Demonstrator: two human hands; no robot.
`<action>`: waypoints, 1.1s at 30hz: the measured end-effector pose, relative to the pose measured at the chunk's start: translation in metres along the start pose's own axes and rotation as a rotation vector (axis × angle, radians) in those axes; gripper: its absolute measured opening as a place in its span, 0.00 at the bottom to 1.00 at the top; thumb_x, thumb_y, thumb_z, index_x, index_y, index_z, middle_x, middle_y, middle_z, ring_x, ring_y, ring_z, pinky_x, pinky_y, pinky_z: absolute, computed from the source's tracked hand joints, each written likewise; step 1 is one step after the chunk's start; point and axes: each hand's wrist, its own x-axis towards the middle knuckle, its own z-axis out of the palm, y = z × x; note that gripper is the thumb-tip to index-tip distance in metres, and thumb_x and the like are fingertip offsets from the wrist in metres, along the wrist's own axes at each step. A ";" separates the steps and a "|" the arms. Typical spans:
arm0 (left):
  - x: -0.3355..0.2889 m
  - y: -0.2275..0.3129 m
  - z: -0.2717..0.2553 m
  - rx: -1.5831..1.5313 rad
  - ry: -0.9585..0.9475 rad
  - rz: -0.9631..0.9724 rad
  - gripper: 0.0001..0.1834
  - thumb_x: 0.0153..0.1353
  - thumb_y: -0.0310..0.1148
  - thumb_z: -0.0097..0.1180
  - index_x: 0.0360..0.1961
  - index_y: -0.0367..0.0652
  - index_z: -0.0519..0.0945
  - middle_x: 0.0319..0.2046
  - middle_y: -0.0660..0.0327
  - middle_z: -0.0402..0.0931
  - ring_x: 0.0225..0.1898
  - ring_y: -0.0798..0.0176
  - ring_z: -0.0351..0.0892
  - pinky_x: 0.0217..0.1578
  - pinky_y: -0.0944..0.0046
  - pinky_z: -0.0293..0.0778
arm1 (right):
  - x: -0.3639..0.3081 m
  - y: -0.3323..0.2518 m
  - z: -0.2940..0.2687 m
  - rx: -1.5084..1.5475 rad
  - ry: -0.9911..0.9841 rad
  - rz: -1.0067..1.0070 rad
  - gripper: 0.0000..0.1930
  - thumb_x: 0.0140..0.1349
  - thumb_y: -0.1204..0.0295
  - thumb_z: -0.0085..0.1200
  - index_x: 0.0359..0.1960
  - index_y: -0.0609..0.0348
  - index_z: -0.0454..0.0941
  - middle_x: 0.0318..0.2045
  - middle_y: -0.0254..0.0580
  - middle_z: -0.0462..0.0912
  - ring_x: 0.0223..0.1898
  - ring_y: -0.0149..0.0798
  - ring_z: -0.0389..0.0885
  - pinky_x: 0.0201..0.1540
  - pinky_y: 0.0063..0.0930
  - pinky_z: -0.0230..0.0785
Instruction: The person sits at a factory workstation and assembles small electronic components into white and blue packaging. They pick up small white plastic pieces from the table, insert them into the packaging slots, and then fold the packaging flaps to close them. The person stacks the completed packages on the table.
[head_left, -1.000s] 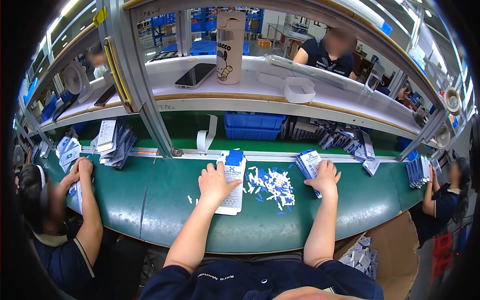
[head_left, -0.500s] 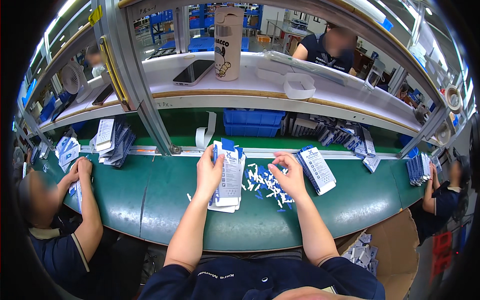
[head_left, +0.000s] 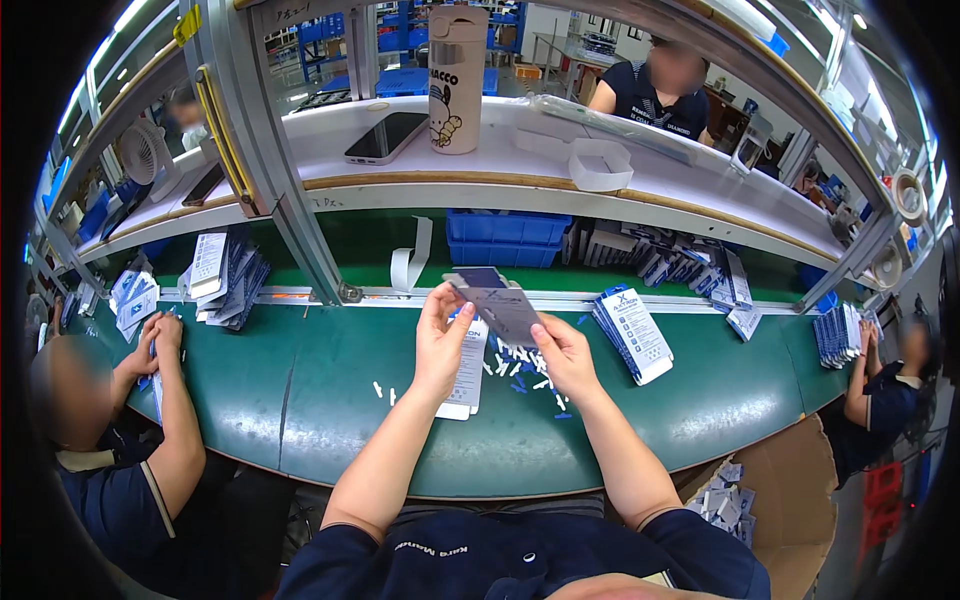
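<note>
My left hand [head_left: 443, 340] and my right hand [head_left: 567, 360] hold a flat printed carton [head_left: 500, 312] between them, raised and tilted above the table. The left thumb and fingers pinch its left side, and the right thumb presses its lower right corner. Its face looks grey in shadow, with a dark blue end at the far side. Below it, partly behind my left hand, lies a stack of white and blue cartons [head_left: 462, 390]. Small blue and white plastic pieces [head_left: 538, 372] are scattered on the table under my right hand, which partly hides them.
A fanned carton stack [head_left: 640, 338] lies to the right. Blue bins [head_left: 503, 240] sit under the shelf [head_left: 480, 187], which bears a tumbler [head_left: 457, 90] and a phone [head_left: 388, 137]. A cardboard box [head_left: 790, 500] stands lower right. Co-workers sit on both sides.
The left hand has lifted a carton off the stack and tilted it toward the right. My right hand has moved left from above the small pieces and closed on the carton's corner.
</note>
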 end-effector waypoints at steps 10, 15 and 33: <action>-0.003 0.014 -0.002 -0.605 -0.314 -0.311 0.31 0.65 0.52 0.43 0.65 0.52 0.56 0.60 0.59 0.61 0.59 0.58 0.65 0.53 0.55 0.67 | 0.005 -0.013 -0.006 -0.550 -0.081 -0.411 0.18 0.46 0.73 0.64 0.43 0.51 0.81 0.53 0.51 0.72 0.55 0.50 0.70 0.57 0.39 0.62; -0.007 0.019 -0.002 -0.453 -0.377 -0.424 0.36 0.61 0.57 0.43 0.62 0.42 0.62 0.55 0.56 0.68 0.56 0.60 0.69 0.54 0.58 0.66 | 0.004 -0.019 -0.011 -0.622 -0.161 -0.418 0.25 0.36 0.67 0.71 0.39 0.55 0.76 0.61 0.51 0.62 0.63 0.56 0.59 0.64 0.48 0.50; 0.002 0.018 -0.005 -0.133 -0.142 -0.230 0.15 0.59 0.26 0.54 0.48 0.33 0.76 0.40 0.56 0.79 0.40 0.66 0.80 0.40 0.67 0.75 | 0.008 -0.020 -0.028 -0.867 0.109 -0.402 0.37 0.30 0.70 0.65 0.50 0.54 0.69 0.52 0.38 0.74 0.56 0.45 0.68 0.66 0.53 0.42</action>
